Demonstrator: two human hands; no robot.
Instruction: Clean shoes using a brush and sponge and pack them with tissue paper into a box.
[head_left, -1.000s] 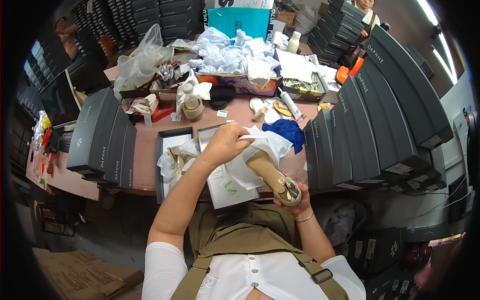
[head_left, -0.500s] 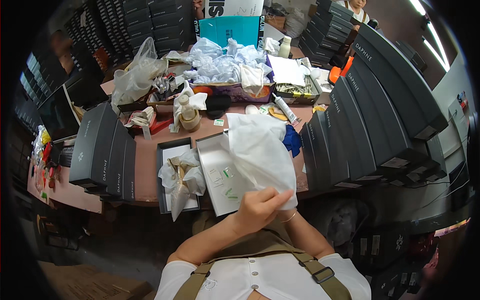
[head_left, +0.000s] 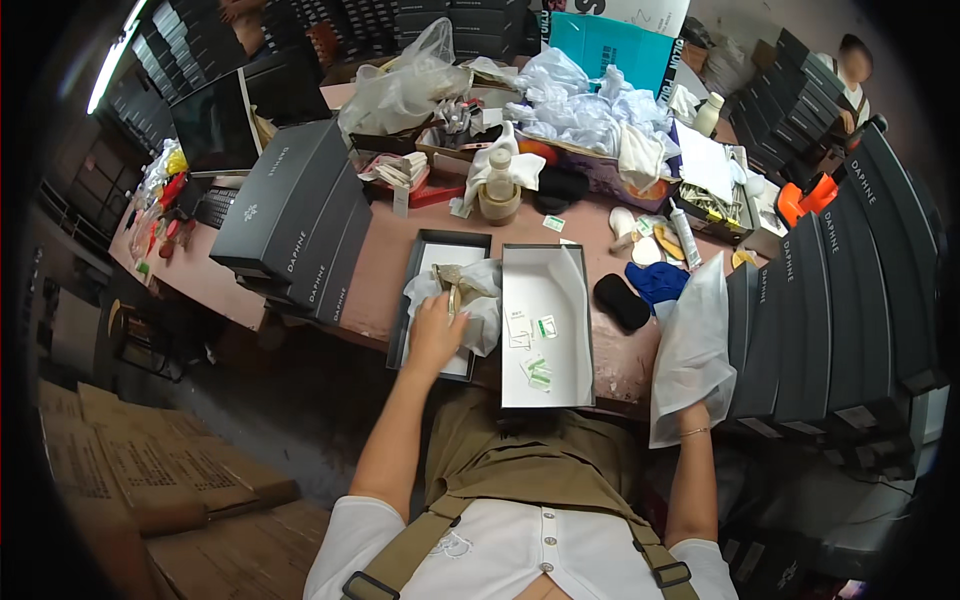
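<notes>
A beige shoe with a glittery part lies in crumpled white tissue paper in a dark shoe box. My left hand reaches down onto it, fingers closed around its edge. My right hand is inside a white cloth-like bag, which hangs over it to the wrist; its fingers are hidden. Between my hands sits an open box part with a white inside, holding small green-and-white packets and a paper slip.
Dark shoe boxes are stacked at left and right. A black pad and blue cloth lie right of the open box. Behind are a bottle in a tape roll and a carton of tissue. Another person stands far right.
My hands have parted. The left has moved from the white bag to the shoe; the right has gone right with the bag drawn over it. The view has shifted.
</notes>
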